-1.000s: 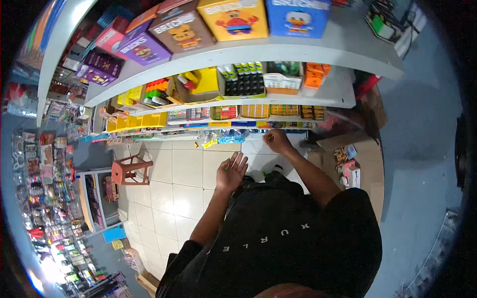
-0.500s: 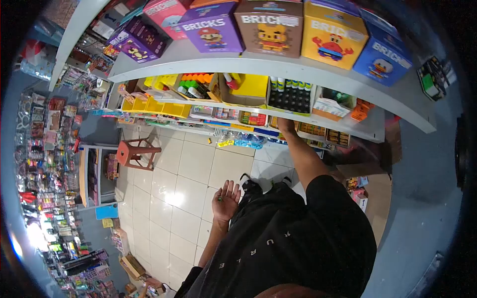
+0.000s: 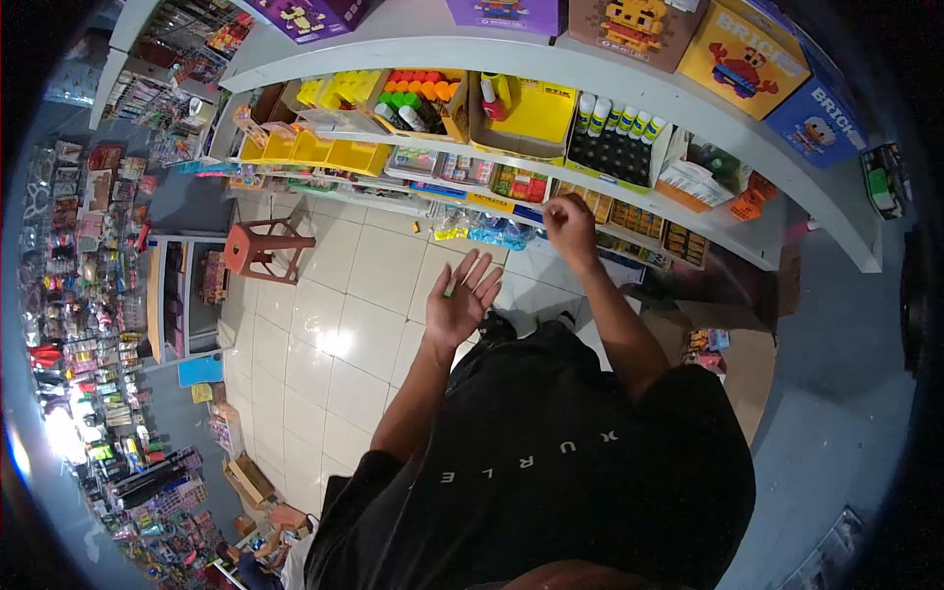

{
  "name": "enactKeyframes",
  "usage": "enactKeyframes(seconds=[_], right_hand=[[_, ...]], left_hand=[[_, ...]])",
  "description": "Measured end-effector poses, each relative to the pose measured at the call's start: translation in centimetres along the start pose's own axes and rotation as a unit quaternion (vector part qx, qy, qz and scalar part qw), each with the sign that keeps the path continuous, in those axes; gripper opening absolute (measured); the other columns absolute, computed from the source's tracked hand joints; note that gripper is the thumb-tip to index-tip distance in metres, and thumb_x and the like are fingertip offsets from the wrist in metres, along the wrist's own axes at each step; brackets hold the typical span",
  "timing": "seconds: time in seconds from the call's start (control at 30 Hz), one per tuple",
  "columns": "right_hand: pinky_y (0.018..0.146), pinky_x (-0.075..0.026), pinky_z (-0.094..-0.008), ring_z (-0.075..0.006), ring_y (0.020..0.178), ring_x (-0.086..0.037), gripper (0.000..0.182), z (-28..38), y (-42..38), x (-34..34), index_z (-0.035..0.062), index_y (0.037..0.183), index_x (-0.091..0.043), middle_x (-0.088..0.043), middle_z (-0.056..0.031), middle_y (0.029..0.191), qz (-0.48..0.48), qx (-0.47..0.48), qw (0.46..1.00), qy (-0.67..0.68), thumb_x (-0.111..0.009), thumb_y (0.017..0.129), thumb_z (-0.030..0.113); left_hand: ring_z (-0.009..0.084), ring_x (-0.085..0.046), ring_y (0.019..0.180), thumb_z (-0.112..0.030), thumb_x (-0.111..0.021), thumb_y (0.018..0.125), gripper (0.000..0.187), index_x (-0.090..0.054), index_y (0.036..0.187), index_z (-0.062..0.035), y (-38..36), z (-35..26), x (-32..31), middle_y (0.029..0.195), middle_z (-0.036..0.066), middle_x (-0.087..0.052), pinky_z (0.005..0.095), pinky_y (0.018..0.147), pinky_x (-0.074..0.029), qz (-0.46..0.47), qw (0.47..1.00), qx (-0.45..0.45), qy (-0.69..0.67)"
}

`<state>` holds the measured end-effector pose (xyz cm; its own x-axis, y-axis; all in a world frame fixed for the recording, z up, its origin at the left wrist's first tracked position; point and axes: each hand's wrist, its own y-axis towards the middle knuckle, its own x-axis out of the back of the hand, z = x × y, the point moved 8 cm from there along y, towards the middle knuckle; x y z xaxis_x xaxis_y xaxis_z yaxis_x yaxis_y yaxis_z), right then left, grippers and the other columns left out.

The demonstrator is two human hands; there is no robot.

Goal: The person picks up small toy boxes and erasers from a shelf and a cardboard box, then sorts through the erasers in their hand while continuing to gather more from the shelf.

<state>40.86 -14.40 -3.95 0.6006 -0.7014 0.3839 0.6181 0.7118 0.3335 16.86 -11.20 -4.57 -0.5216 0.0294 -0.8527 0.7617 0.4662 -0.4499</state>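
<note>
My left hand (image 3: 457,307) is palm up over the floor, its fingers spread, with a small green item (image 3: 449,292) lying near the base of the thumb. In front of the lower shelf is my right hand (image 3: 570,231), its fingers curled together; whatever they may hold is too small to make out. Beside it, small boxes (image 3: 634,218) stand in rows on that shelf. Above, a tray of bottles with white and green caps (image 3: 610,157) sits next to a yellow display box (image 3: 531,113).
Brick toy boxes (image 3: 742,59) line the top shelf. Yellow bins (image 3: 313,149) sit further left. A red-brown stool (image 3: 265,249) stands on the tiled floor (image 3: 369,261). Hanging goods cover the left wall, and an open carton (image 3: 723,320) lies at right. Part of another person (image 3: 295,560) shows at lower left.
My right hand has come back out from the lower shelf, its fingers now curled. My left hand has moved up and slightly right, nearer to it. The view has shifted, showing more of the shelves.
</note>
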Motion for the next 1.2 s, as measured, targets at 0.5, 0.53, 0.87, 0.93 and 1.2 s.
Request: enactKeyframes(seconds=[0.5,0.53,0.87,0.93,1.2], right_hand=[[0.080,-0.051,-0.0424,-0.0327,0.091,-0.064,0.022,9.1,-8.8,-0.9,0.0016,0.099,-0.060,-0.062,-0.0160,0.099,0.218,-0.002,0.975,0.050,-0.069,0.080,0.008],[0.080,-0.051,-0.0422,-0.0326,0.091,-0.064,0.023,8.5,-9.4,-0.7,0.0010,0.099,-0.060,-0.062,-0.0161,0.098,0.210,-0.021,0.976,0.048,-0.070,0.080,0.009],[0.065,-0.053,-0.0276,-0.0109,0.071,-0.065,0.020,2.0,-11.0,-2.9,0.0006,0.086,-0.062,-0.066,-0.0063,0.078,0.184,-0.175,0.966,0.037,-0.078,0.079,0.011],[0.062,-0.051,-0.0250,-0.0090,0.068,-0.063,0.018,3.2,-7.9,-3.9,0.0011,0.078,-0.064,-0.066,-0.0037,0.074,0.161,-0.139,0.976,0.053,-0.080,0.075,0.009],[0.065,-0.053,-0.0301,-0.0197,0.070,-0.069,0.008,2.6,4.2,-13.1,0.0005,0.081,-0.068,-0.069,-0.0128,0.078,0.123,-0.033,0.992,-0.009,-0.072,0.074,0.003]], left_hand=[[0.0324,-0.038,0.135,-0.062,-0.019,0.098,0.076,-0.027,0.148,-0.0053,4.5,7.2,-2.2,0.146,0.016,-0.038,0.0464,0.113,-0.028,0.115,0.946,0.210,0.218],[0.0326,-0.038,0.135,-0.064,-0.019,0.097,0.078,-0.025,0.149,-0.0067,4.8,7.5,-1.1,0.146,0.015,-0.039,0.0478,0.113,-0.028,0.120,0.936,0.219,0.248],[0.0363,-0.040,0.132,-0.057,-0.026,0.100,0.070,-0.030,0.145,-0.0038,4.1,2.2,5.4,0.145,0.018,-0.040,0.0474,0.112,-0.031,-0.083,0.972,0.156,0.152],[0.0366,-0.040,0.132,-0.056,-0.027,0.100,0.069,-0.029,0.145,-0.0041,3.1,0.0,6.8,0.145,0.018,-0.040,0.0473,0.112,-0.030,-0.100,0.976,0.135,0.139],[0.0371,-0.044,0.128,-0.053,-0.030,0.100,0.064,-0.032,0.144,-0.0050,-1.7,-7.4,15.2,0.139,0.017,-0.046,0.0477,0.109,-0.034,-0.160,0.985,0.049,0.041]])
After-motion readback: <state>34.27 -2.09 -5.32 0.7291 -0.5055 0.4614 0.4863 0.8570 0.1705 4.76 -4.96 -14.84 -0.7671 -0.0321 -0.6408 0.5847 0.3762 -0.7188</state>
